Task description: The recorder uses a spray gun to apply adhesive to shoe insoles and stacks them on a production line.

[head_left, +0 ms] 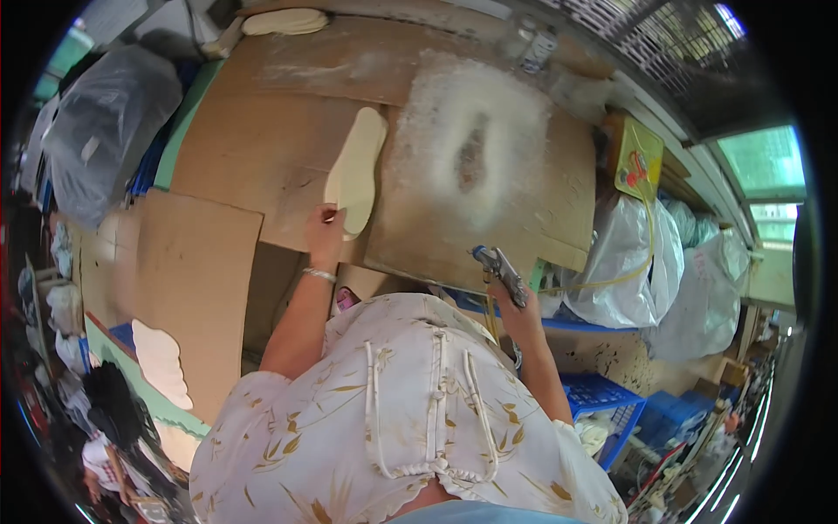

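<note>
Left of upper centre, the insole (358, 170) points up and slightly right along its long axis, lower end pinched in the left hand (326, 229) near the cardboard's (253, 131) lower edge, bare room leftward, while the right hand's (515, 306) fingers wrap the spray gun (504, 272) right of centre.
</note>
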